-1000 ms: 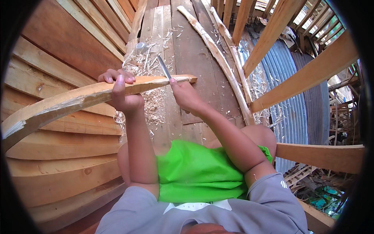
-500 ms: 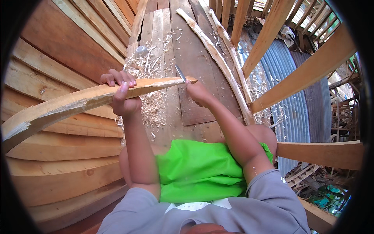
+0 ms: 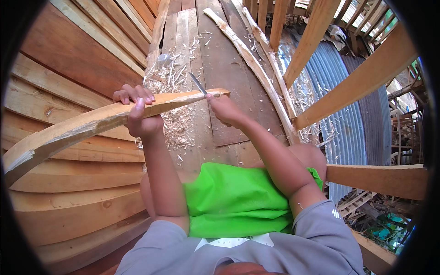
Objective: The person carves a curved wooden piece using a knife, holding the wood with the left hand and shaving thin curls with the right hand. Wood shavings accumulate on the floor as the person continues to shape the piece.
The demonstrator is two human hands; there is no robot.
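A long piece of wood (image 3: 80,114), rough and pale along its cut edge, reaches from the far left rim to a narrow end in front of me. My left hand (image 3: 140,110) is wrapped round it, thumb on the near side and fingers over the far side. My right hand (image 3: 223,109) is closed round the handle of a knife (image 3: 198,84). The blade points up and to the left, crossing the wood's edge near its narrow end. The knife's handle is mostly hidden in my fist.
Wood shavings (image 3: 176,130) cover the plank floor (image 3: 231,59) beyond the wood, around a clear cup (image 3: 163,59). Two peeled poles (image 3: 250,57) lie to the right, beside slanting railing posts (image 3: 357,91) and corrugated sheet metal (image 3: 337,87). A board wall (image 3: 78,201) stands at my left.
My right hand and the knife have shifted left along the wood, away from its tip. My left hand still grips the same part, slightly further left in view.
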